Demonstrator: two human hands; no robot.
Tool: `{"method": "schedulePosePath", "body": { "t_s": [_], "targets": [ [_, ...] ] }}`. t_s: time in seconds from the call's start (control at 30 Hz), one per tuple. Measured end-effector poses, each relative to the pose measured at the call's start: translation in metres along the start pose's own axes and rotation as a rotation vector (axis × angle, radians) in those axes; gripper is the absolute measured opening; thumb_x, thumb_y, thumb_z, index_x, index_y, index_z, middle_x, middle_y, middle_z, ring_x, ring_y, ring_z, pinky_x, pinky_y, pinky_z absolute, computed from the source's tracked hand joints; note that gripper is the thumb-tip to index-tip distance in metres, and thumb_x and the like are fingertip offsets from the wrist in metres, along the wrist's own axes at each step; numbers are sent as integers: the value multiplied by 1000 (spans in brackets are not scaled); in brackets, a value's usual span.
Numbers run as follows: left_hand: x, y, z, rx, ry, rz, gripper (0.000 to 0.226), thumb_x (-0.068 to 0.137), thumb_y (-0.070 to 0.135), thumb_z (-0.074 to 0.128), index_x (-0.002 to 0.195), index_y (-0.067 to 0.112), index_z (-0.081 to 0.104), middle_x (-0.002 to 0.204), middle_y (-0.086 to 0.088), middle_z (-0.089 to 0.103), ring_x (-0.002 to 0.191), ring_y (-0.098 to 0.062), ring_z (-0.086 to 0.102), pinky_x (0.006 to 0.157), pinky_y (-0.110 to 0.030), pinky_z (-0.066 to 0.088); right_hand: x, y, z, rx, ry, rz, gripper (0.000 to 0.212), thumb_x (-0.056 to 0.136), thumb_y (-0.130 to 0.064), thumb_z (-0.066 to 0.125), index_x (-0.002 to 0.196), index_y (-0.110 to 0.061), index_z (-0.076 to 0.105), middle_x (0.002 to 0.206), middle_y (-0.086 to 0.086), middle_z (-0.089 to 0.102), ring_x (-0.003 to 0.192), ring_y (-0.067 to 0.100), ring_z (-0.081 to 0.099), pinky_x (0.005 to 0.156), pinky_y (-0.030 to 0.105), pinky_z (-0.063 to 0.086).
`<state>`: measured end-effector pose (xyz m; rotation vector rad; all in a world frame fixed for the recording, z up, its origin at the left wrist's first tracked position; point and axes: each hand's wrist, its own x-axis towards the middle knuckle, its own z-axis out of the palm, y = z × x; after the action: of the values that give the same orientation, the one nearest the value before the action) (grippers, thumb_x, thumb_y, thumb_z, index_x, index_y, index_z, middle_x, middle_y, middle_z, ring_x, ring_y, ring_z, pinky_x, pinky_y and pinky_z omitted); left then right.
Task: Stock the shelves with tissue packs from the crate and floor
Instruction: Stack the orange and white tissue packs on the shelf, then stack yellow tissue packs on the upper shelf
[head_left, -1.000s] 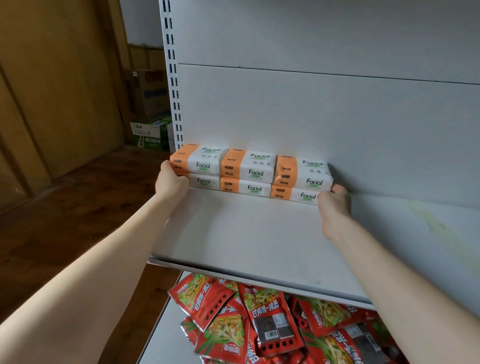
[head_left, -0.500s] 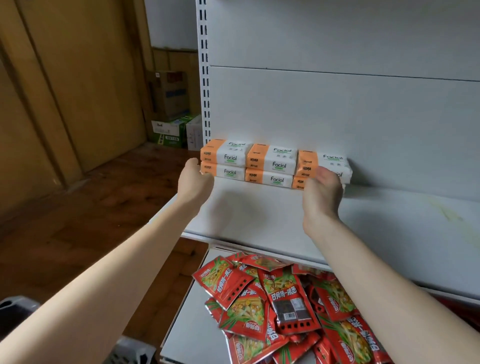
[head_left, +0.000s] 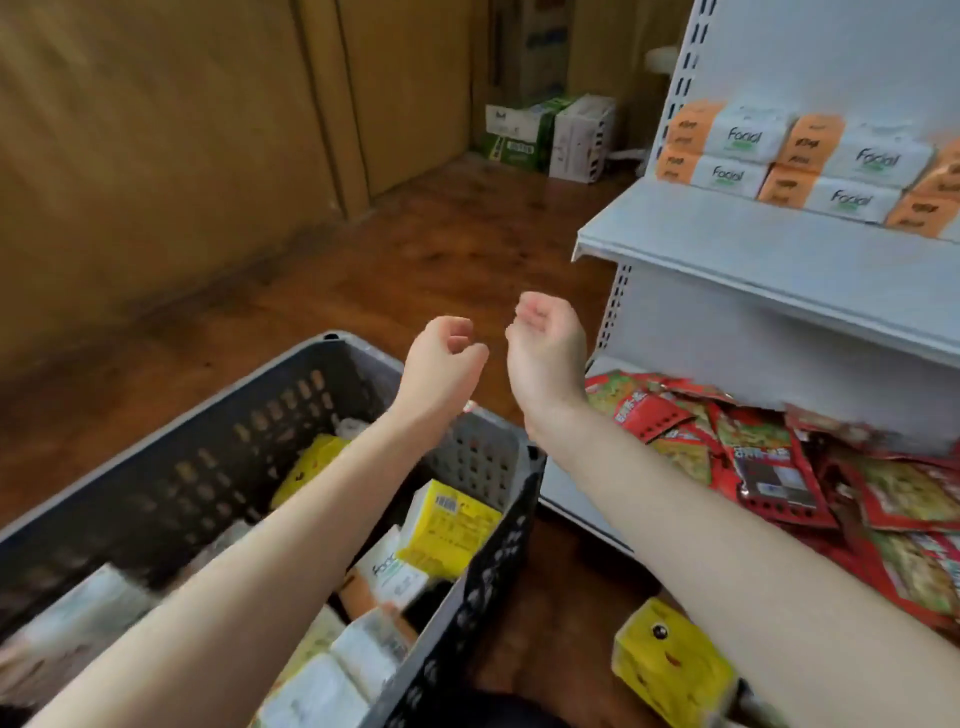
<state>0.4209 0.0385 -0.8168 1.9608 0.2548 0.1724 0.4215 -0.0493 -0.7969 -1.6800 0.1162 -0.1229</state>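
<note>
The left hand (head_left: 441, 358) and right hand (head_left: 545, 348) hover loosely curled, grasping nothing, over the crate's (head_left: 234, 452) far right corner. Stacked tissue packs (head_left: 748, 137) sit at the shelf's (head_left: 753, 244) back left corner.

Red snack packets (head_left: 769, 467) heaped at right, green-and-white carton (head_left: 519, 130) beside white carton (head_left: 579, 137) in far corner, wooden wall panels (head_left: 156, 130)
</note>
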Motion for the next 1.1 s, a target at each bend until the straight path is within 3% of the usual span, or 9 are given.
{"method": "schedulePosePath", "body": {
  "t_s": [0.13,0.3,0.4,0.47,0.57,0.63,0.77,0.93,1.1],
  "targets": [
    [-18,-81,-17,118,-74,-186,40,89,19,54,128,8,49,122,-9,57,103,-20,56,88,-33,48,-17,46,36,-220,-153,88,37,94,-4,39,130,-10,45,133,7,51,120,19,50,92,23,41],
    [-27,-161,-14,223,-172,-427,52,87,32,58,125,-3,47,123,-21,56,112,-34,54,88,-41,47,-22,90,56,-549,-365,252,43,93,-2,37,136,-4,39,141,13,42,127,28,42,102,33,36],
    [-26,-186,-8,264,-245,-509,57,88,38,59,125,-2,42,119,-14,54,107,-28,54,79,-39,46,-19,106,63,-603,-407,377,34,90,3,36,123,-1,46,114,18,52,107,33,53,85,36,45],
    [-24,-198,-4,287,-289,-538,55,85,43,62,115,1,44,88,-4,50,77,-16,50,56,-27,38,-17,113,67,-616,-400,414,23,89,4,36,104,-3,51,95,15,51,88,31,54,68,32,44],
    [-18,-210,3,314,-336,-551,62,80,47,67,113,-1,46,78,-3,44,73,-16,46,50,-27,33,-11,121,72,-618,-419,447,32,91,2,36,122,3,46,111,21,49,104,36,54,86,35,47],
    [-14,-212,7,365,-353,-544,58,78,46,69,108,1,49,91,-10,53,88,-24,54,63,-34,43,-8,124,75,-598,-431,478,30,92,2,35,121,3,45,105,19,45,103,36,54,79,33,47],
    [-9,-212,7,296,-367,-621,45,75,39,74,71,12,38,71,-2,37,61,-14,38,49,-26,29,-1,130,77,-576,-432,541,34,93,2,35,126,8,40,99,18,49,115,41,53,61,26,36],
    [0,-193,0,124,-205,-670,46,70,32,75,97,4,50,75,-2,38,60,-12,35,47,-24,27,10,125,76,-541,-487,577,37,97,-16,42,129,3,40,121,20,52,120,37,50,91,39,51],
    [-7,-134,-21,123,-9,-559,71,70,27,73,123,1,34,82,3,41,63,-7,41,46,-23,30,13,89,79,-278,-552,597,84,87,-44,58,147,-7,13,151,11,23,132,32,36,89,34,43]
  ]
}}
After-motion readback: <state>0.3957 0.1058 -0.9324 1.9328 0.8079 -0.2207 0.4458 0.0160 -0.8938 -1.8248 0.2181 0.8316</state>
